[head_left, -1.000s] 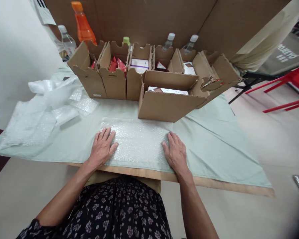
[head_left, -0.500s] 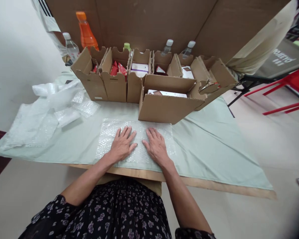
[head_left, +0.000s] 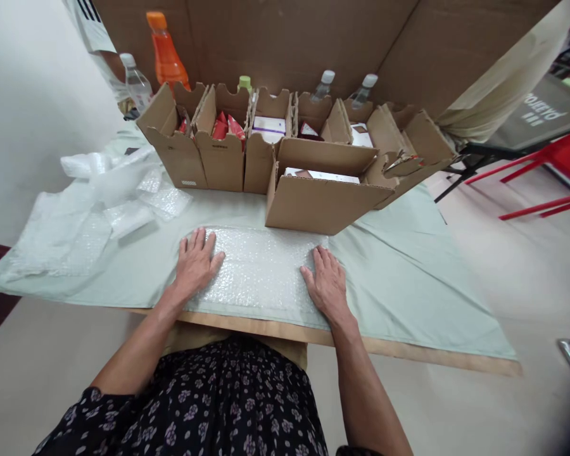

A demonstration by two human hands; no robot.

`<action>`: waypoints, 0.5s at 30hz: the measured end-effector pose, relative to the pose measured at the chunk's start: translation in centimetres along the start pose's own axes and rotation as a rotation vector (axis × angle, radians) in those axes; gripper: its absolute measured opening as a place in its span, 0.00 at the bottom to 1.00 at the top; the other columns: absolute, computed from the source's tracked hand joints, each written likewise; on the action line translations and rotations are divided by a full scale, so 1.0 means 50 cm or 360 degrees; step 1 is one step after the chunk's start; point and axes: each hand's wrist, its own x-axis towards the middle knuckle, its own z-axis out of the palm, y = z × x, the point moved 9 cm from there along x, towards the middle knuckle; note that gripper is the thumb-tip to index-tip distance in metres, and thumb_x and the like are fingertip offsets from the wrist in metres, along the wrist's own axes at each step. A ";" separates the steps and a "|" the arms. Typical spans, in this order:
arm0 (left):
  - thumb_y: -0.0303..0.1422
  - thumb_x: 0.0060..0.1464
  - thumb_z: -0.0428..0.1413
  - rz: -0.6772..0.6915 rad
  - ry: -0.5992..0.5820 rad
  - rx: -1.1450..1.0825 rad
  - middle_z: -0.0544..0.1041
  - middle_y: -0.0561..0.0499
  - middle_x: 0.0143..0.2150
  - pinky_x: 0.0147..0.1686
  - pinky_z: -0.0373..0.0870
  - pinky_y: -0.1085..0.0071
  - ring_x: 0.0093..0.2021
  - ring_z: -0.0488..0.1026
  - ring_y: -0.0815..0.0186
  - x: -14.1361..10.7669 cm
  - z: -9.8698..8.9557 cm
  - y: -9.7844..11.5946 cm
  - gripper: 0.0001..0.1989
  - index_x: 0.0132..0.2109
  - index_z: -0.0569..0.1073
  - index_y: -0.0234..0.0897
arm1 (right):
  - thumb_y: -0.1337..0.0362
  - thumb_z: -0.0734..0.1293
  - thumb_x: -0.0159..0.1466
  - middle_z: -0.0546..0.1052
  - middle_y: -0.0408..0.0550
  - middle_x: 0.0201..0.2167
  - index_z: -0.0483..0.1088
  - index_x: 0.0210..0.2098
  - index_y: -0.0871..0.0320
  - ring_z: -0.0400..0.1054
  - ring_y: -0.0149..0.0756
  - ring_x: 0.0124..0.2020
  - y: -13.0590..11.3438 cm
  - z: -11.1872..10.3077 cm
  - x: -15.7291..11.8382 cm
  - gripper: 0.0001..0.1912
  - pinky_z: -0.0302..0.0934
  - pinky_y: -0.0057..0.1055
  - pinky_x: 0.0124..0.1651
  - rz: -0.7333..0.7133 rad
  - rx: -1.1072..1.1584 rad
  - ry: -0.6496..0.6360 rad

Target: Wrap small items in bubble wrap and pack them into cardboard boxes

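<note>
A clear sheet of bubble wrap (head_left: 261, 272) lies flat on the pale green cloth near the table's front edge. My left hand (head_left: 196, 261) rests palm down on its left edge, fingers stretched out and holding nothing. At the sheet's right edge, my right hand (head_left: 327, 282) also lies flat and open, fingers pointing away from me. Just beyond the sheet stands a cardboard box (head_left: 323, 206) with a white carton (head_left: 323, 175) inside.
Behind stands a row of cardboard bins (head_left: 223, 168) with red packets and small cartons. More bubble wrap (head_left: 71, 228) is heaped at the left. An orange bottle (head_left: 167, 57) and clear bottles stand at the back. A red chair (head_left: 551, 164) is off to the right.
Both hands have slid apart over the bubble wrap, the left one to the left edge and the right one to the right edge. The sheet's middle is now uncovered.
</note>
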 end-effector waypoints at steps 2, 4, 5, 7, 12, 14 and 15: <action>0.43 0.70 0.42 -0.0034 -0.0002 0.0001 0.56 0.30 0.75 0.70 0.50 0.39 0.75 0.53 0.43 0.000 -0.006 -0.010 0.30 0.71 0.60 0.29 | 0.53 0.54 0.74 0.62 0.65 0.71 0.61 0.68 0.68 0.52 0.52 0.73 0.002 -0.003 0.001 0.32 0.48 0.52 0.71 0.0008 -0.0002 0.0017; 0.43 0.69 0.43 -0.0067 0.0000 -0.0004 0.57 0.27 0.74 0.68 0.50 0.35 0.75 0.54 0.40 0.001 -0.013 -0.008 0.30 0.70 0.61 0.27 | 0.53 0.54 0.73 0.63 0.64 0.70 0.61 0.68 0.67 0.54 0.54 0.73 0.000 -0.009 0.003 0.31 0.51 0.54 0.70 0.0002 0.0004 0.0033; 0.43 0.69 0.44 -0.0075 0.0000 -0.0010 0.57 0.26 0.74 0.68 0.50 0.34 0.75 0.53 0.39 0.002 -0.017 0.000 0.30 0.69 0.62 0.27 | 0.54 0.54 0.73 0.64 0.64 0.70 0.62 0.68 0.66 0.55 0.54 0.72 -0.004 -0.013 0.005 0.31 0.52 0.54 0.69 0.0000 0.0003 0.0034; 0.42 0.68 0.46 -0.0043 -0.0005 -0.0043 0.57 0.28 0.74 0.69 0.49 0.34 0.75 0.52 0.39 0.006 -0.021 0.031 0.28 0.68 0.64 0.28 | 0.55 0.55 0.72 0.65 0.66 0.69 0.63 0.67 0.67 0.56 0.57 0.71 -0.025 -0.020 0.009 0.30 0.54 0.55 0.67 -0.0007 -0.0010 0.0016; 0.38 0.67 0.48 0.0395 -0.0091 -0.0221 0.56 0.35 0.76 0.72 0.50 0.43 0.76 0.51 0.47 0.022 -0.002 0.186 0.27 0.69 0.63 0.34 | 0.61 0.59 0.71 0.66 0.66 0.68 0.65 0.66 0.67 0.56 0.58 0.71 -0.160 -0.012 0.027 0.28 0.52 0.55 0.68 -0.0247 0.0010 -0.0060; 0.35 0.67 0.47 0.0536 -0.0116 -0.0261 0.58 0.35 0.75 0.72 0.52 0.46 0.76 0.53 0.49 0.028 0.009 0.230 0.27 0.69 0.64 0.32 | 0.65 0.57 0.71 0.67 0.63 0.68 0.65 0.67 0.65 0.56 0.55 0.71 -0.214 -0.001 0.037 0.27 0.51 0.53 0.69 -0.0373 0.0053 -0.0083; 0.34 0.66 0.47 0.0558 -0.0119 -0.0267 0.59 0.35 0.75 0.72 0.52 0.46 0.75 0.54 0.49 0.031 0.014 0.239 0.26 0.69 0.64 0.31 | 0.67 0.56 0.71 0.67 0.62 0.68 0.65 0.67 0.65 0.57 0.53 0.71 -0.231 0.005 0.044 0.27 0.51 0.52 0.69 -0.0411 0.0073 -0.0101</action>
